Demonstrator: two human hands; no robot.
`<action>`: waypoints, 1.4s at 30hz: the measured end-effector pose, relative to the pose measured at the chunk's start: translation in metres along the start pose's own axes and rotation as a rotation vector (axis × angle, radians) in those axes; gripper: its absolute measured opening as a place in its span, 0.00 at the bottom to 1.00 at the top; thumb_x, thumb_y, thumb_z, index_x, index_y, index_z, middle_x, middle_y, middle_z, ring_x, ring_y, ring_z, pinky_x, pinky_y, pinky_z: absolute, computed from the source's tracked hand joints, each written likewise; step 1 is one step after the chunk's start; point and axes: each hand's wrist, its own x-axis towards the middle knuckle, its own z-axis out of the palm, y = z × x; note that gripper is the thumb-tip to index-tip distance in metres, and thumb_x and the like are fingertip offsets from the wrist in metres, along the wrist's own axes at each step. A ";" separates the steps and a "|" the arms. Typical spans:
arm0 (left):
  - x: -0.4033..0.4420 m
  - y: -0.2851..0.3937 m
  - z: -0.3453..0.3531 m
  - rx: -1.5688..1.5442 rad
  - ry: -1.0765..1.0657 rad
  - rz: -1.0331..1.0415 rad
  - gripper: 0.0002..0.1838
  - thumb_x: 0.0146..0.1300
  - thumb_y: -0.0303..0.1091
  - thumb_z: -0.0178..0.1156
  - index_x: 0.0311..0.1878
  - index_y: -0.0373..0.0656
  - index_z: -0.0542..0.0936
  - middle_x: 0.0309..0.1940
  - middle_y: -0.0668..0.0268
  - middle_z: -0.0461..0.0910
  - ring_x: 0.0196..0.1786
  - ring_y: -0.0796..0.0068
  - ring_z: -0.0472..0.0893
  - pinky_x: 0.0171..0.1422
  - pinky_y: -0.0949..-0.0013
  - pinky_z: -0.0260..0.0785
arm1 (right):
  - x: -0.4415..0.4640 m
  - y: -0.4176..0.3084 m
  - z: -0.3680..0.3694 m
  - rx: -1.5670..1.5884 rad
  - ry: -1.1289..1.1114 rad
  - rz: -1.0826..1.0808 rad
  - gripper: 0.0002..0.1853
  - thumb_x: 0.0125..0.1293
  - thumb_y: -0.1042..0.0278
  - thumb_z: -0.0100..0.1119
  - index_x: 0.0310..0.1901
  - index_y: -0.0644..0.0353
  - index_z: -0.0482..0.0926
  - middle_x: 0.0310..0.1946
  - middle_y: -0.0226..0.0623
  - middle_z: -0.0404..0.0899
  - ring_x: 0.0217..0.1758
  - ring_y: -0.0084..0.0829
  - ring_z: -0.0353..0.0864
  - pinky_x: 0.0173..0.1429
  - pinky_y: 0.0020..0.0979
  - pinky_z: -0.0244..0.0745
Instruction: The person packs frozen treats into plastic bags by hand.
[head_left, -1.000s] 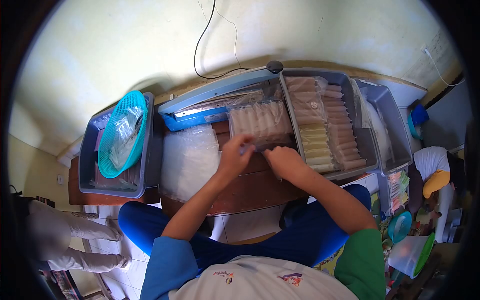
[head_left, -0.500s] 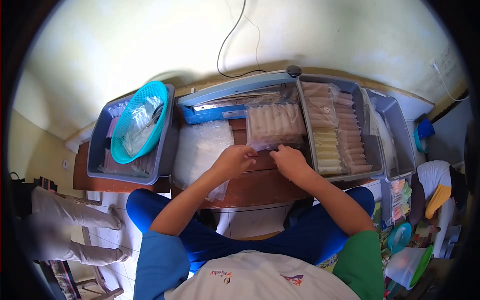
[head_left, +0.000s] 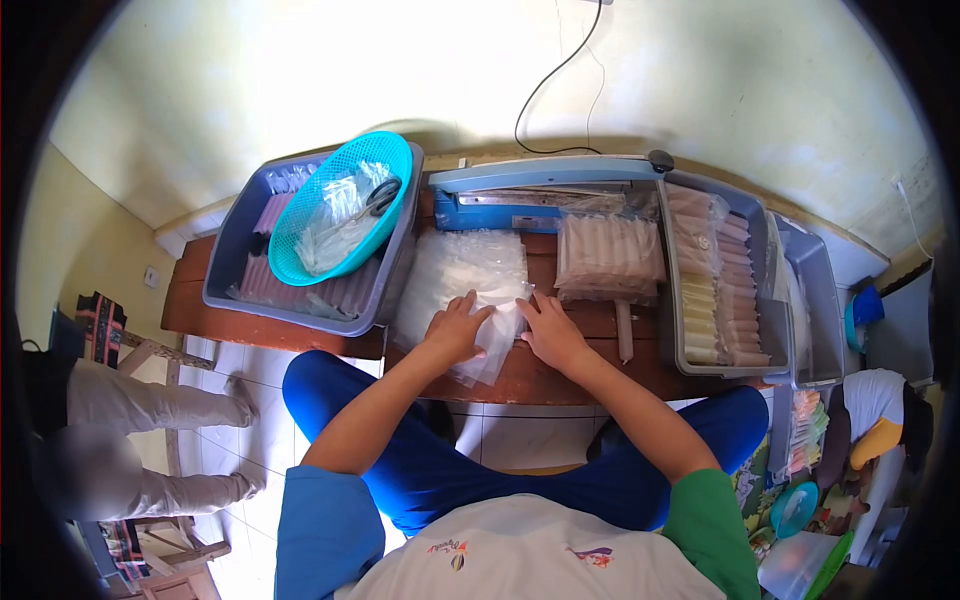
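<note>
My left hand (head_left: 457, 328) lies on a stack of clear plastic bags (head_left: 465, 260), its fingers spread. At the stack's right edge, my right hand (head_left: 552, 330) touches the bags with its fingertips, fingers apart. To the right sits a bundle of pinkish-brown filled plastic tubes (head_left: 610, 250). One loose tube (head_left: 625, 332) sticks out toward me below it. Behind the bags and the bundle stands a blue, long-armed bag sealer (head_left: 540, 180), partly covered by the bundle.
On the left, a turquoise basket (head_left: 283, 245) with plastic and scissors (head_left: 382, 195) rests on a grey tub (head_left: 225, 280). A grey crate (head_left: 683, 362) of brown and yellow tubes stands right on the wooden table (head_left: 560, 388). People are at both sides.
Both hands have moved left, from the front of the tube bundle to the plastic bags. A loose tube now shows below the bundle. The camera view has shifted left.
</note>
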 end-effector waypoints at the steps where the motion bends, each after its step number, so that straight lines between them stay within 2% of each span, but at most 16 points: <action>1: -0.001 0.000 0.003 0.043 0.026 -0.011 0.47 0.45 0.43 0.78 0.71 0.58 0.68 0.74 0.49 0.58 0.74 0.50 0.63 0.65 0.50 0.69 | 0.004 0.000 0.004 0.028 0.024 -0.010 0.28 0.57 0.74 0.66 0.61 0.62 0.73 0.63 0.55 0.68 0.65 0.53 0.68 0.65 0.46 0.71; 5: 0.002 0.005 0.003 0.008 0.024 -0.064 0.46 0.46 0.43 0.78 0.71 0.58 0.68 0.75 0.49 0.56 0.74 0.47 0.63 0.69 0.51 0.67 | 0.016 0.006 0.021 0.044 0.123 -0.032 0.28 0.56 0.76 0.65 0.60 0.68 0.73 0.61 0.60 0.71 0.63 0.56 0.69 0.68 0.45 0.68; 8: 0.003 0.005 0.003 0.014 0.021 -0.095 0.46 0.46 0.44 0.78 0.71 0.58 0.68 0.75 0.49 0.57 0.74 0.48 0.63 0.68 0.50 0.68 | 0.026 0.005 0.022 0.057 0.132 -0.047 0.26 0.57 0.78 0.61 0.59 0.71 0.73 0.58 0.59 0.73 0.61 0.56 0.70 0.67 0.44 0.68; 12: 0.011 -0.003 0.006 0.000 0.080 -0.141 0.45 0.47 0.44 0.77 0.71 0.57 0.68 0.74 0.49 0.58 0.73 0.49 0.64 0.66 0.51 0.68 | 0.043 0.004 0.022 0.117 0.157 -0.050 0.25 0.56 0.79 0.60 0.58 0.70 0.74 0.56 0.58 0.75 0.60 0.55 0.71 0.67 0.44 0.68; 15: 0.014 -0.005 0.005 -0.006 0.115 -0.161 0.43 0.48 0.43 0.76 0.69 0.56 0.70 0.73 0.48 0.59 0.72 0.49 0.65 0.65 0.51 0.69 | 0.052 0.006 0.018 0.211 0.230 -0.052 0.25 0.54 0.78 0.61 0.57 0.68 0.75 0.51 0.56 0.78 0.55 0.55 0.76 0.63 0.43 0.72; 17: 0.016 -0.006 0.005 -0.019 0.126 -0.164 0.41 0.49 0.43 0.76 0.68 0.54 0.71 0.73 0.48 0.60 0.71 0.50 0.66 0.65 0.51 0.69 | 0.058 0.011 0.024 0.444 0.270 0.118 0.26 0.51 0.77 0.64 0.55 0.65 0.76 0.44 0.52 0.81 0.48 0.49 0.81 0.55 0.41 0.76; 18: 0.017 -0.006 0.005 -0.031 0.139 -0.157 0.39 0.50 0.42 0.75 0.67 0.53 0.72 0.72 0.48 0.62 0.71 0.50 0.67 0.64 0.51 0.69 | 0.058 0.012 0.028 0.446 0.269 0.119 0.26 0.51 0.77 0.64 0.55 0.65 0.76 0.44 0.52 0.81 0.48 0.49 0.81 0.55 0.41 0.76; 20: 0.019 -0.006 0.008 -0.044 0.149 -0.147 0.37 0.51 0.42 0.74 0.66 0.52 0.73 0.71 0.48 0.63 0.70 0.50 0.67 0.64 0.52 0.69 | 0.058 0.017 0.036 0.532 0.448 0.162 0.26 0.49 0.75 0.68 0.53 0.65 0.77 0.37 0.47 0.82 0.38 0.42 0.83 0.46 0.38 0.79; 23: 0.020 0.001 0.007 -0.044 0.179 -0.133 0.34 0.53 0.42 0.72 0.64 0.50 0.74 0.69 0.49 0.65 0.69 0.51 0.68 0.63 0.52 0.70 | 0.052 0.005 0.028 0.595 0.332 0.273 0.25 0.50 0.73 0.71 0.52 0.65 0.77 0.33 0.42 0.81 0.34 0.37 0.83 0.41 0.35 0.79; 30: 0.027 0.002 0.011 -0.041 0.219 -0.134 0.32 0.55 0.43 0.71 0.63 0.46 0.74 0.69 0.46 0.64 0.67 0.51 0.70 0.60 0.54 0.73 | 0.049 0.001 0.025 0.496 0.286 0.301 0.24 0.53 0.73 0.71 0.53 0.65 0.76 0.27 0.42 0.81 0.31 0.36 0.83 0.38 0.36 0.78; 32: 0.028 0.002 0.011 -0.056 0.224 -0.117 0.32 0.55 0.43 0.71 0.63 0.46 0.74 0.69 0.45 0.64 0.67 0.51 0.70 0.60 0.54 0.73 | 0.049 0.004 0.027 0.557 0.271 0.322 0.21 0.57 0.75 0.66 0.54 0.64 0.76 0.29 0.47 0.83 0.33 0.43 0.85 0.40 0.41 0.78; 33: 0.027 0.002 0.009 -0.090 0.228 -0.113 0.33 0.55 0.44 0.72 0.64 0.48 0.74 0.69 0.46 0.65 0.68 0.50 0.69 0.63 0.53 0.70 | 0.050 0.005 0.026 0.556 0.272 0.324 0.21 0.57 0.75 0.66 0.54 0.64 0.76 0.29 0.47 0.83 0.33 0.43 0.85 0.40 0.41 0.78; 35: 0.025 0.003 0.005 -0.127 0.233 -0.110 0.35 0.54 0.45 0.72 0.65 0.49 0.74 0.69 0.47 0.65 0.69 0.49 0.68 0.67 0.52 0.68 | 0.051 0.007 0.023 0.510 0.320 0.335 0.17 0.63 0.76 0.59 0.54 0.62 0.76 0.32 0.54 0.84 0.37 0.54 0.85 0.42 0.46 0.78; 38: 0.020 0.005 -0.002 -0.182 0.268 0.006 0.38 0.52 0.45 0.74 0.66 0.49 0.73 0.70 0.47 0.65 0.70 0.48 0.67 0.70 0.51 0.65 | 0.054 0.006 0.012 0.407 0.337 0.305 0.15 0.67 0.74 0.54 0.55 0.62 0.76 0.35 0.57 0.83 0.41 0.60 0.82 0.44 0.49 0.77; 40: 0.016 0.008 -0.005 -0.142 0.231 0.099 0.40 0.50 0.45 0.75 0.66 0.46 0.70 0.69 0.47 0.66 0.71 0.48 0.67 0.71 0.52 0.62 | 0.056 0.006 0.005 0.398 0.347 0.293 0.15 0.67 0.74 0.54 0.55 0.62 0.76 0.35 0.57 0.83 0.41 0.61 0.81 0.44 0.50 0.76; 42: 0.014 0.010 -0.005 -0.052 0.186 0.084 0.39 0.51 0.43 0.74 0.65 0.44 0.69 0.69 0.47 0.66 0.70 0.48 0.67 0.70 0.52 0.63 | 0.058 0.006 -0.002 0.390 0.357 0.282 0.15 0.68 0.73 0.53 0.55 0.62 0.76 0.35 0.58 0.83 0.41 0.63 0.81 0.45 0.50 0.76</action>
